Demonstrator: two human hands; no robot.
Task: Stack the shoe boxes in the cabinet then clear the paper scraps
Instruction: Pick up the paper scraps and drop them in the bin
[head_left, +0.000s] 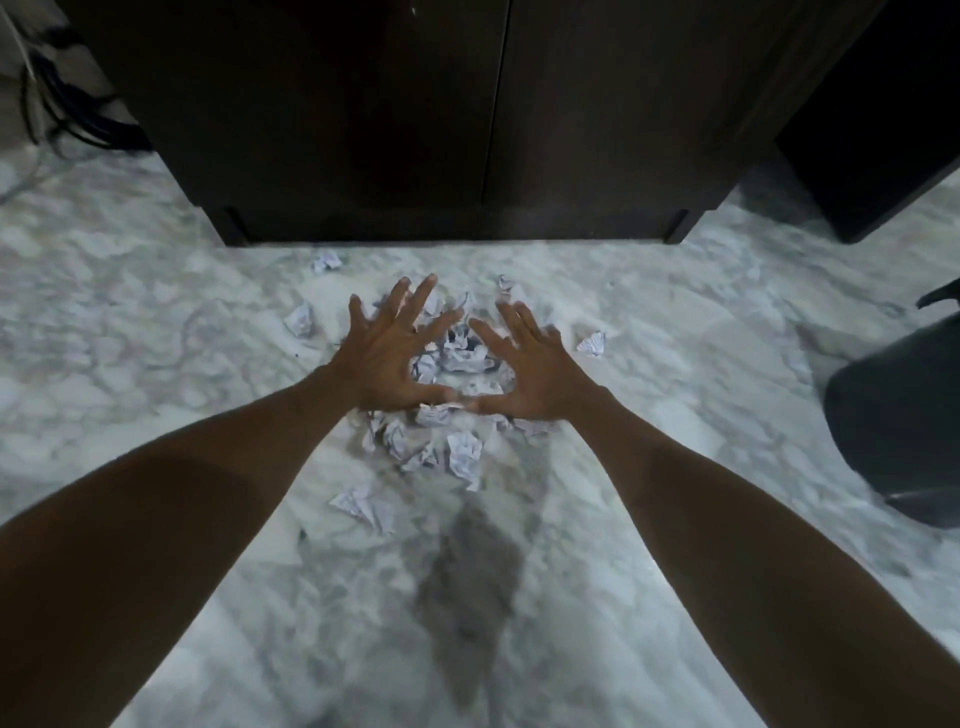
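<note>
Two hands, left (387, 358) and right (535, 376), spread flat over perhaps fifteen paper scraps (457, 447); one cabinet (415, 130) behind.

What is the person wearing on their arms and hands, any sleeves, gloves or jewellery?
Nothing shows. Both forearms are bare as far as the picture reaches, with no sleeve edge in view. The left hand and right hand have no gloves, and no rings, watch or bracelets can be seen.
</note>
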